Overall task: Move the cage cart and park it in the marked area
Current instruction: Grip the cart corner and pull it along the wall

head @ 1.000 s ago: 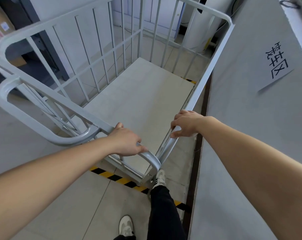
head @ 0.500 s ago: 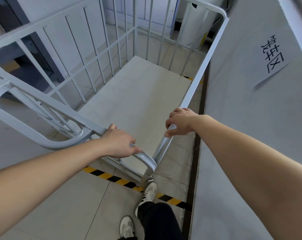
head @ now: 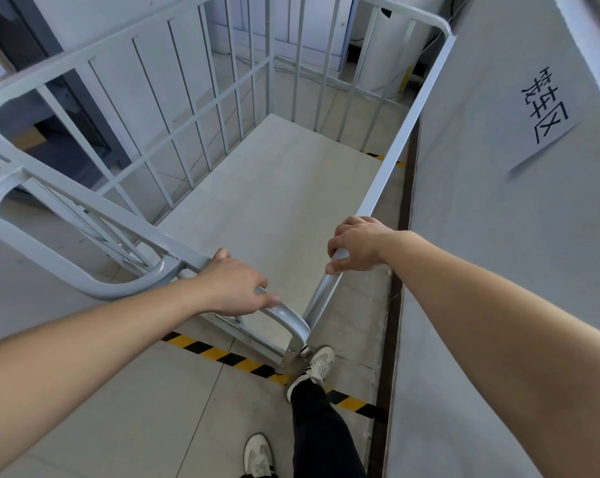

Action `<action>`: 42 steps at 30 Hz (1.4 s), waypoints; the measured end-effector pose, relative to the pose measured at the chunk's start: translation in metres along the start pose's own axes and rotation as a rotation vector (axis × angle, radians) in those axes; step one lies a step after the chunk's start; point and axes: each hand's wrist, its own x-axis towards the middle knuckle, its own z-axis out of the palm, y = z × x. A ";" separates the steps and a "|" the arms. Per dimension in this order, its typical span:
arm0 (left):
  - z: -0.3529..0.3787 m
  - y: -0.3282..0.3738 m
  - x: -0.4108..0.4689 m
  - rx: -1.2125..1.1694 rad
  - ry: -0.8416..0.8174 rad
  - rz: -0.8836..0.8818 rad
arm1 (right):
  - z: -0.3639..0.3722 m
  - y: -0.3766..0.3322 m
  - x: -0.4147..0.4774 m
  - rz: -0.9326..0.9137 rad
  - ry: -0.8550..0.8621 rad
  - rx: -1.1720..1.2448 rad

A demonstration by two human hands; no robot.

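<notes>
The grey wall (head: 498,236) with its paper sign (head: 546,112) fills the 3 o'clock side. Just beside it stands the white cage cart (head: 274,201), nothing on its platform, over the yellow-black floor tape (head: 222,355). The left hand (head: 234,288) grips its near rail; the right hand (head: 355,246) clamps its side rail.

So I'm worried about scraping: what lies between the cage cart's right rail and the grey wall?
In the head view, only a narrow strip of bare floor and the wall's dark baseboard separate the cage cart from the grey wall.
</notes>
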 end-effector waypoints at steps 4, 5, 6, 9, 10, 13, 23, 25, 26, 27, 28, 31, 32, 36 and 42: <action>0.004 -0.004 -0.008 -0.016 -0.005 0.008 | 0.001 -0.008 0.000 -0.006 0.007 -0.009; 0.005 -0.004 -0.009 -0.020 -0.007 0.008 | 0.001 -0.010 -0.001 -0.009 0.010 -0.009; 0.006 -0.004 -0.011 -0.020 -0.010 0.007 | 0.002 -0.011 -0.002 -0.012 0.014 -0.006; 0.006 -0.003 -0.012 -0.008 -0.005 -0.002 | 0.003 -0.013 -0.004 -0.012 0.019 0.002; 0.006 -0.004 -0.011 -0.006 -0.005 -0.007 | 0.003 -0.013 -0.004 -0.011 0.018 0.003; 0.006 -0.004 -0.009 -0.006 0.002 -0.008 | 0.002 -0.011 -0.003 -0.013 0.014 -0.001; 0.000 0.001 0.000 -0.004 0.010 -0.008 | 0.002 0.000 -0.002 -0.015 0.018 0.007; 0.000 0.001 -0.001 -0.003 0.012 -0.008 | 0.003 0.000 -0.002 -0.020 0.026 0.006; 0.000 0.001 -0.001 -0.005 0.013 -0.009 | 0.003 -0.001 -0.002 -0.025 0.032 0.004; 0.001 0.001 -0.002 -0.006 0.015 -0.010 | 0.004 -0.002 -0.003 -0.028 0.036 0.001; 0.001 0.001 -0.002 -0.006 0.018 -0.012 | 0.004 -0.002 -0.003 -0.030 0.038 -0.003; 0.000 0.002 -0.001 0.003 0.022 -0.012 | 0.005 -0.002 -0.004 -0.027 0.038 -0.006; 0.000 0.003 0.000 0.005 0.020 -0.012 | 0.005 -0.002 -0.004 -0.027 0.038 -0.007; 0.000 0.001 0.000 0.006 0.025 -0.012 | 0.005 0.002 -0.003 -0.035 0.046 0.005; -0.004 0.002 -0.002 -0.011 -0.006 -0.005 | 0.004 0.003 -0.004 -0.038 0.054 0.008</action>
